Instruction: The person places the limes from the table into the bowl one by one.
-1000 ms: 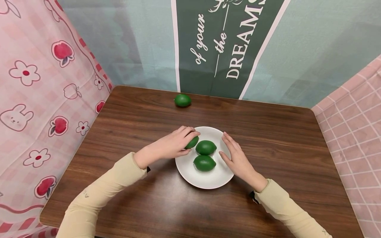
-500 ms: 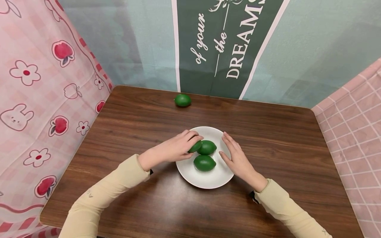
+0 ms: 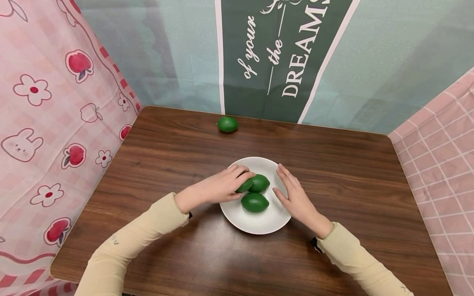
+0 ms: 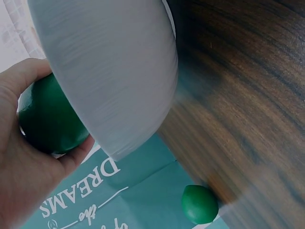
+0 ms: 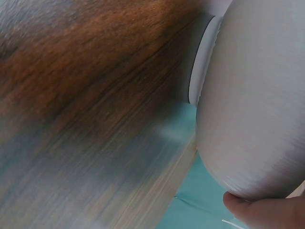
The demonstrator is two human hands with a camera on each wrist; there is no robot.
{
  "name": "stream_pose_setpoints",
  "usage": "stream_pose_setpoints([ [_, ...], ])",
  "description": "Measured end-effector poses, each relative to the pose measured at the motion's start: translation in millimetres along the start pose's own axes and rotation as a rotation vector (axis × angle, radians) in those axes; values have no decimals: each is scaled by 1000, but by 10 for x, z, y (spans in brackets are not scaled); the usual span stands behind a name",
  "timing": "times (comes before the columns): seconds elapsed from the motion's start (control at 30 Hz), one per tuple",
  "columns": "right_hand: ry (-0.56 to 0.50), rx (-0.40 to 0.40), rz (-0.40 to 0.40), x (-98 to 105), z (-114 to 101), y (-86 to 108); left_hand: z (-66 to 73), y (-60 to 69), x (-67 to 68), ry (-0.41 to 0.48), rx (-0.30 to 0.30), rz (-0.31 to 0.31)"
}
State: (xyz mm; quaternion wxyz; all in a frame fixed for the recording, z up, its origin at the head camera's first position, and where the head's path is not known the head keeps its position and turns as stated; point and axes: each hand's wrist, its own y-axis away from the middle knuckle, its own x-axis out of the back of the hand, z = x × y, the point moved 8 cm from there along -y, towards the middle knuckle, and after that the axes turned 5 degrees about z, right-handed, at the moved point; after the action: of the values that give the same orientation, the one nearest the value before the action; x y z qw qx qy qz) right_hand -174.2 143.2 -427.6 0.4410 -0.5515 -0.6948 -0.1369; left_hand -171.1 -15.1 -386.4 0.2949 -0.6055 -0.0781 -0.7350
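Note:
My left hand grips a green lime over the left part of a white plate. Two more limes lie on the plate: an upper lime, which the held one overlaps, and a lower lime. In the left wrist view, fingers and thumb curl round the held lime beside the plate's outer wall. At the plate's right rim, my right hand rests with fairly straight fingers. The right wrist view shows a fingertip against the plate's side.
Another lime lies near the far edge of the brown wooden table. Behind the table hangs a teal cloth with lettering. Pink patterned cloth hangs on the left, pink checked cloth on the right.
My left hand has moved right and slightly down with its lime, from the plate's left rim inward to the upper lime. The right hand stays at the rim.

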Motion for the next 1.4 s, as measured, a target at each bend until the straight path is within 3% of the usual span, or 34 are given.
stream_pose_setpoints([
  [0.23, 4, 0, -4, 3, -3, -4, -5, 11, -29, -28, 17, -53],
  [0.57, -2, 10, 0, 10, -13, -2, -50, -9, 28, -58, 41, -61],
  [1.4, 11, 21, 10, -13, 17, -1, -318, -87, 192, -74, 78, -5],
])
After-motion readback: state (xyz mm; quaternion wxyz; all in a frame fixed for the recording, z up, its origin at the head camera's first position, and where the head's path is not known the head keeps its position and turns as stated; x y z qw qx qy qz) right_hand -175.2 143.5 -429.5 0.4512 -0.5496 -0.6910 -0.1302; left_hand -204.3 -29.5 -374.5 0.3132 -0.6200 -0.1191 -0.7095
